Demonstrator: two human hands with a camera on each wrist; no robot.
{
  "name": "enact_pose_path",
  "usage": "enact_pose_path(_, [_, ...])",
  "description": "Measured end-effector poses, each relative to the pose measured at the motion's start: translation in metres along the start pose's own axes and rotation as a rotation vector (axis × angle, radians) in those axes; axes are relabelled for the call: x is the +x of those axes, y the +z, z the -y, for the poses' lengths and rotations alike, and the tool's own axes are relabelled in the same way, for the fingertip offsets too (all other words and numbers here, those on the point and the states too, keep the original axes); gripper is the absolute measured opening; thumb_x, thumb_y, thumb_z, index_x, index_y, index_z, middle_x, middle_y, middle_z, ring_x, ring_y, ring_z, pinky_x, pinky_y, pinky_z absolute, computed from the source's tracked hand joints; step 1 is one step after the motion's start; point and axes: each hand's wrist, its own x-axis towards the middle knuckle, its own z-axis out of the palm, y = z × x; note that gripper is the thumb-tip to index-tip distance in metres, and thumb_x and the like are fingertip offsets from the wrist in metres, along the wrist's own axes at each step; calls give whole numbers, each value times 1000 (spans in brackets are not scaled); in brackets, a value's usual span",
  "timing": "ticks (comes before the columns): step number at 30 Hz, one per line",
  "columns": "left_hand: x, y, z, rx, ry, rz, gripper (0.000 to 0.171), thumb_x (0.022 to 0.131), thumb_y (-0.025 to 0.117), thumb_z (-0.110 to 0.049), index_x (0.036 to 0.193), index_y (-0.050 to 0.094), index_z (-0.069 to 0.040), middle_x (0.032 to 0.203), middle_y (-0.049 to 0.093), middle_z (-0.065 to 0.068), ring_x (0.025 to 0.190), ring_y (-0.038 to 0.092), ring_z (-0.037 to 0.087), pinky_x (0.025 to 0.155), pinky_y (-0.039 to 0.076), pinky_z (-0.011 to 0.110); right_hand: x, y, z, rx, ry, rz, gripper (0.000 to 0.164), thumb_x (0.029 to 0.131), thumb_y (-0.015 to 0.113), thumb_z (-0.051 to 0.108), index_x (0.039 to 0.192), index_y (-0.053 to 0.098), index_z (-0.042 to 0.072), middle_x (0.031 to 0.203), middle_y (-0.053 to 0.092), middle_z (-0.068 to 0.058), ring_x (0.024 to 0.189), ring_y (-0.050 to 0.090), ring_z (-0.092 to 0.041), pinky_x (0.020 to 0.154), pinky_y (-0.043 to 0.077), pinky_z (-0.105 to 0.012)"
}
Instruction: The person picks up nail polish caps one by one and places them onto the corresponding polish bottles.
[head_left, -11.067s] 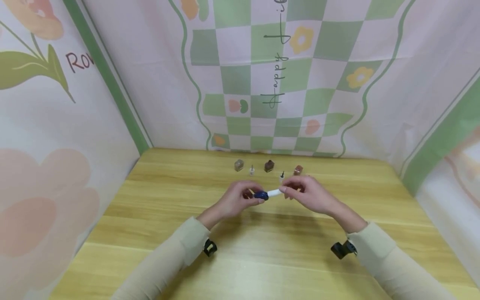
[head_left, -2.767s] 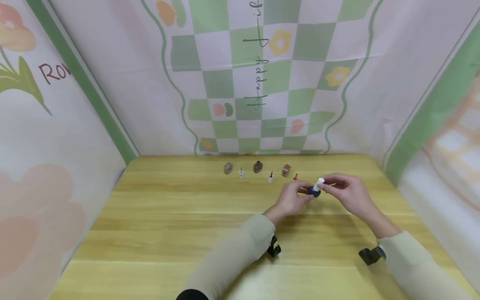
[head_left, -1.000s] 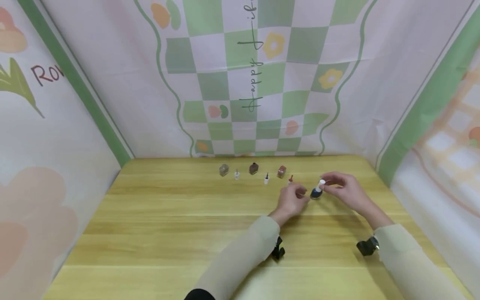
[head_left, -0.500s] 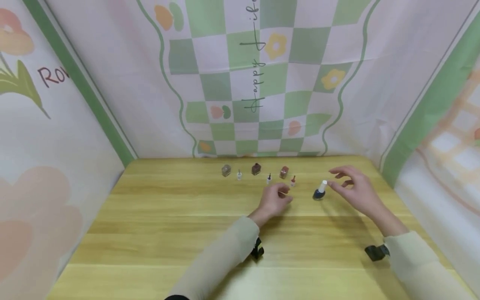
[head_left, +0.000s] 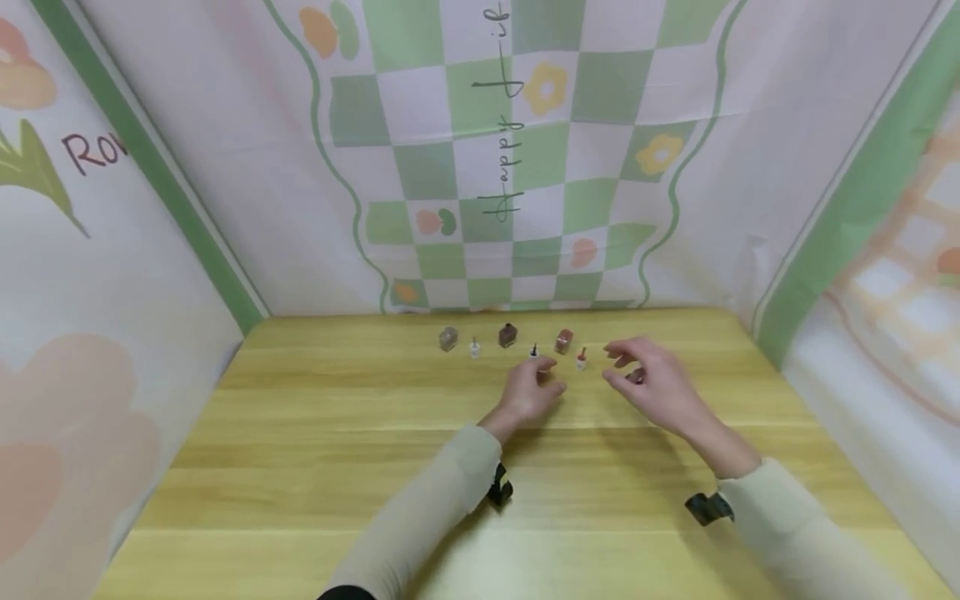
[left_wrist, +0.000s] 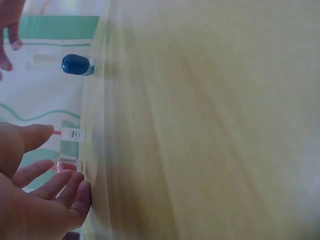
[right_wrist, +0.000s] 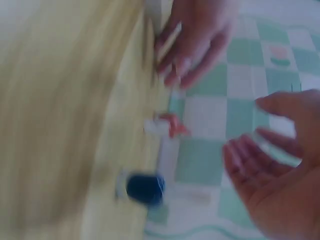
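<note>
A nail polish bottle with dark blue polish and a white cap stands upright on the table; in the head view my right hand covers it. My right hand is above the table around there, thumb and fingers apart, holding nothing. To its left, my left hand is also free of any object, its fingers relaxed. It is nearest to a white cap with a dark brush, standing brush up. Between the hands stands a white cap with a red brush, with the red polish bottle just behind.
Toward the back of the wooden table stand an uncapped dark brown polish bottle and a greyish bottle. A white cap with a pale brush stands between them. A patterned curtain hangs along the table's back edge.
Both hands earlier held the blue nail polish bottle and its white cap. The capped bottle was set down at the right and released. My left hand withdrew leftward; the right has now moved left too.
</note>
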Motion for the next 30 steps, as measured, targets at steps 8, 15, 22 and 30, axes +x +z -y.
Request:
enact_pose_path(8, [5, 5, -1, 5, -17, 20, 51, 98, 70, -19, 144, 55, -6, 143, 59, 13, 130, 57, 28, 110, 47, 41, 9, 36, 5, 25, 321, 135, 57, 93, 69, 10, 136, 46, -19, 128, 57, -38, 109, 64, -48, 90, 57, -56])
enact_pose_path(15, [9, 13, -1, 52, 0, 14, 50, 99, 69, -19, 145, 54, -5, 147, 55, 15, 136, 52, 31, 115, 41, 42, 16, 52, 5, 29, 480, 187, 71, 97, 68, 20, 145, 34, -19, 137, 49, -41, 118, 58, -50, 98, 52, -59])
enact_pose_path(22, [14, 17, 2, 78, -3, 1, 51, 99, 68, -19, 145, 53, -5, 148, 54, 14, 137, 51, 30, 116, 40, 42, 22, 60, -2, 50, 559, 194, 74, 97, 67, 23, 148, 31, -18, 137, 51, -39, 121, 57, -49, 102, 50, -58])
enact_pose_path(30, [17, 16, 0, 51, -7, -3, 50, 98, 69, -16, 144, 53, -3, 149, 53, 14, 138, 49, 31, 116, 41, 44, 27, 64, -9, 100, 613, 180, 73, 97, 67, 23, 148, 32, -16, 142, 48, -38, 127, 53, -50, 107, 46, -57])
